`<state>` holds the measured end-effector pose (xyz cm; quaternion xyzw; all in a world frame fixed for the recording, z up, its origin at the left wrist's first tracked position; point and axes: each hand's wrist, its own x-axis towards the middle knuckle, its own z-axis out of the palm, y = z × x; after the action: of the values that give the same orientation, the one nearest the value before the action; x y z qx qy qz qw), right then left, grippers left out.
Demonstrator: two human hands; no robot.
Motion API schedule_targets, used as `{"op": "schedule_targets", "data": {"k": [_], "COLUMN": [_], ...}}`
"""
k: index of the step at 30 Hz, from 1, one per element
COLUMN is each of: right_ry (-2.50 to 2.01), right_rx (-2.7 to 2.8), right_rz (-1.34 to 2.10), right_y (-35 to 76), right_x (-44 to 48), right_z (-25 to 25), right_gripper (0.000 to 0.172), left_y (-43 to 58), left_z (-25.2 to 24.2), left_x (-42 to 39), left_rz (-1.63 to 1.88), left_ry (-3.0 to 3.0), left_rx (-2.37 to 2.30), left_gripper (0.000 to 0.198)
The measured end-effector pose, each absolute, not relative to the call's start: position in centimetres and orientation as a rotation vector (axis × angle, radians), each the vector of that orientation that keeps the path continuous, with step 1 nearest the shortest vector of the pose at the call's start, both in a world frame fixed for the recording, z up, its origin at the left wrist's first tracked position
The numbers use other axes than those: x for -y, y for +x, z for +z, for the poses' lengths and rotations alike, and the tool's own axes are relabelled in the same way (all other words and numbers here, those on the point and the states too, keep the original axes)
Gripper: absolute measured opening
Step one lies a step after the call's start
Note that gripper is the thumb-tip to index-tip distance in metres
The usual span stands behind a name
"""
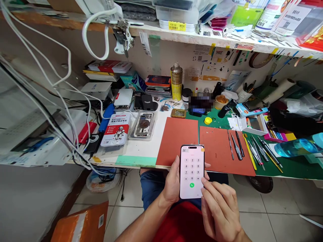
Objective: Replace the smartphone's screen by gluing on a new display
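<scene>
A smartphone point(186, 192) is held upright over my lap, just in front of the workbench edge. Its lit screen shows a dial pad with a green call button. My left hand point(172, 183) is wrapped around the phone, thumb along the left edge and fingertips showing past the right edge. At the phone's lower right is my right hand point(222, 205), fingers extended and slightly curled, the index fingertip close to the screen's edge. Whether that fingertip touches the glass I cannot tell. Nothing shows in the right hand.
Brown mats point(179, 137) lie on the bench. Tweezers and screwdrivers point(236, 148) rest at the right. An opened phone in a clear case point(144, 124) and a battery box point(116, 129) sit left. White cables point(67, 111) hang at the left, and a shelf point(217, 39) overhangs the back.
</scene>
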<state>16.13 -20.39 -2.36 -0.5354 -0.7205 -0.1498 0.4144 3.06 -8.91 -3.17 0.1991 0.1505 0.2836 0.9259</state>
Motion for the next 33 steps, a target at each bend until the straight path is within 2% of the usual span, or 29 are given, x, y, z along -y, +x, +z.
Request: {"op": "schedule_targets", "data": {"k": [5, 9, 24, 28, 33], "right_ry": [-1.416, -1.433, -1.382, -1.367, -1.337], "right_rx": [1.742, 1.724, 1.865, 1.759, 1.777], "right_rz": [-0.329, -0.317, -0.236, -0.253, -0.192], "right_y": [16.8, 17.3, 16.6, 16.9, 16.5], "right_x": [18.7, 17.7, 16.1, 17.3, 18.6], "right_z": [-0.5, -0.1, 0.8, 0.1, -1.1], "right_gripper": [0.023, 0.03, 0.028, 0.022, 0.027], "left_y": [2.9, 2.7, 3.3, 3.1, 2.9], "left_z": [-3.3, -3.8, -3.5, -3.1, -3.3], "left_x": [9.2, 9.3, 9.7, 9.2, 8.7], "left_rz": [0.633, 0.642, 0.652, 0.64, 0.633], "left_ry": [0.335, 0.278, 0.236, 0.29, 0.354], "left_rx": [-0.315, -0.379, -0.45, -0.401, -0.33], "left_gripper": [0.072, 0.066, 0.065, 0.07, 0.079]}}
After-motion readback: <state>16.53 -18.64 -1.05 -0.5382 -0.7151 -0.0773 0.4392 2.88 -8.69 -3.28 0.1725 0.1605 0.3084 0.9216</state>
